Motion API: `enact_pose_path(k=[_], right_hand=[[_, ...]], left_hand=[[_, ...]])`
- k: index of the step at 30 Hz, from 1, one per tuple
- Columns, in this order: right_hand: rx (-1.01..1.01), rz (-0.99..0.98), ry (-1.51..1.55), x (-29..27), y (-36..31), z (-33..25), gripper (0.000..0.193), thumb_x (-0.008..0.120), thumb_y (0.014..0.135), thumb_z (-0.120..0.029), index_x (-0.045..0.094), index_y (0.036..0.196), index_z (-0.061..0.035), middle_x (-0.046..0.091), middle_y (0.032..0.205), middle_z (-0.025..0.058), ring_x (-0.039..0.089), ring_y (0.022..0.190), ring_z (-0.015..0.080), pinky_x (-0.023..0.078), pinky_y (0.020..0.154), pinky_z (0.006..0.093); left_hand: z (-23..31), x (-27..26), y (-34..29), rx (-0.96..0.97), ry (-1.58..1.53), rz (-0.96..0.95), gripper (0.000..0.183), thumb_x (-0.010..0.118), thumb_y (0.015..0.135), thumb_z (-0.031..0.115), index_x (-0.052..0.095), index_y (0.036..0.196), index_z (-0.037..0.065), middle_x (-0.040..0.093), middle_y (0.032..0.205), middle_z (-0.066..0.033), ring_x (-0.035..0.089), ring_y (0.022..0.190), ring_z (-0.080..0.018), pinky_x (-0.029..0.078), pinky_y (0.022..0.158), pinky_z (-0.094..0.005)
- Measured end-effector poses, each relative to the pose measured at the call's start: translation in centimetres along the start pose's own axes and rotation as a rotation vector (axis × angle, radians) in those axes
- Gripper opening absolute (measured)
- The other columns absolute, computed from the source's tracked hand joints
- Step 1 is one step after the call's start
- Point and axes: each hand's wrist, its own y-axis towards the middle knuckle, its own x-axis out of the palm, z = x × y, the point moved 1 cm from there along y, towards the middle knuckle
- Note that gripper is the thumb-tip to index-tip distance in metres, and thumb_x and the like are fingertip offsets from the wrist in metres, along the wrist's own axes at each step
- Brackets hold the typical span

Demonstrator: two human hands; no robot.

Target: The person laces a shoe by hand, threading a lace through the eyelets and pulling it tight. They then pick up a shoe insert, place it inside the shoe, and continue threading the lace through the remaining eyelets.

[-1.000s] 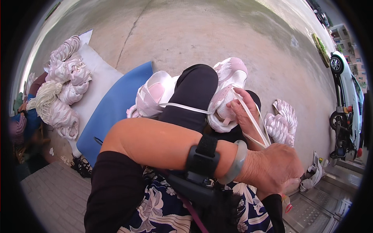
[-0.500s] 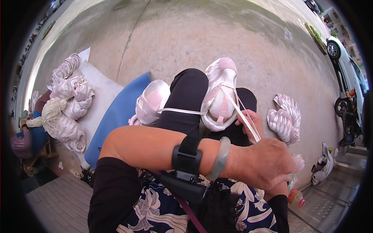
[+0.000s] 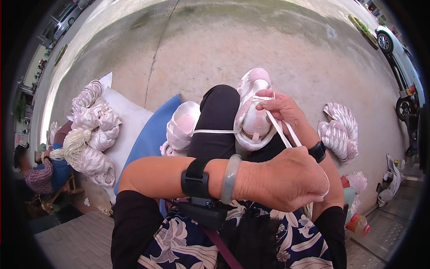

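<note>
A pink and white sneaker [image 3: 256, 120] rests between my knees, toe pointing away. White shoelace [image 3: 289, 133] strands run from its lacing toward me. My left hand [image 3: 291, 179] is closed in a fist around the lace, with a loop of it showing by the fingers. My right hand [image 3: 283, 110] is at the sneaker's right side, thumb and fingers pinching a lace by the upper eyelets. Another pink and white shoe [image 3: 182, 126] sits left of my left knee. A pale strap-like lace crosses my thigh between the two shoes.
Bundled pink-white shoe uppers [image 3: 96, 119] lie on a white sheet [image 3: 132, 119] at left, beside a blue panel [image 3: 150, 134]. More uppers [image 3: 339, 133] are at right, near a bottle [image 3: 358, 225]. Another person [image 3: 40, 175] sits far left. A car [image 3: 401, 60] stands far right.
My right hand has moved up and away from me, from beside the sneaker's heel to its upper eyelets. My left fist has come slightly left, still holding the lace. The view has shifted a little.
</note>
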Motion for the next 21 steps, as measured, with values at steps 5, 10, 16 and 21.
enact_pose_path(k=[5,10,16,21], right_hand=[[-0.350,0.086,0.668,-0.8,-5.8,-2.7,0.030,0.050,0.087,0.001,0.043,0.116,0.0000,0.061,0.082,0.0103,0.041,0.046,0.0077,0.034,0.040,0.0194],[-0.693,-0.160,0.855,-8.2,-11.8,-3.0,0.031,0.043,0.091,-0.001,0.048,0.120,0.0062,0.055,0.087,0.0117,0.027,0.039,0.0044,0.033,0.044,0.0205],[-0.736,0.039,0.676,-19.5,-17.4,1.9,0.029,0.043,0.093,-0.005,0.047,0.119,0.0075,0.051,0.082,0.0084,0.025,0.040,0.0047,0.033,0.043,0.0210],[-0.557,0.539,0.557,-28.7,-19.5,8.6,0.027,0.051,0.091,-0.010,0.047,0.117,-0.0031,0.055,0.079,0.0057,0.026,0.038,0.0041,0.034,0.044,0.0215]], left_hand=[[0.3,-2.2,-1.1,0.052,0.078,0.183,0.010,0.069,0.072,0.013,0.062,0.072,0.008,0.055,0.109,-0.0127,0.050,0.098,-0.0320,0.031,0.090,-0.0457],[-1.3,-3.8,-4.1,-0.149,-0.159,0.153,0.010,0.067,0.079,0.014,0.065,0.078,0.004,0.056,0.113,-0.0193,0.052,0.101,-0.0346,0.032,0.095,-0.0458],[-2.1,-7.4,-7.6,-0.361,-0.310,0.229,0.017,0.061,0.087,0.015,0.063,0.080,0.000,0.063,0.076,-0.0077,0.054,0.067,-0.0120,0.042,0.061,-0.0246],[-3.4,-11.9,-14.7,-0.826,-0.274,0.457,0.022,0.057,0.090,0.020,0.065,0.078,0.003,0.060,0.066,-0.0021,0.054,0.062,-0.0106,0.041,0.060,-0.0225]])
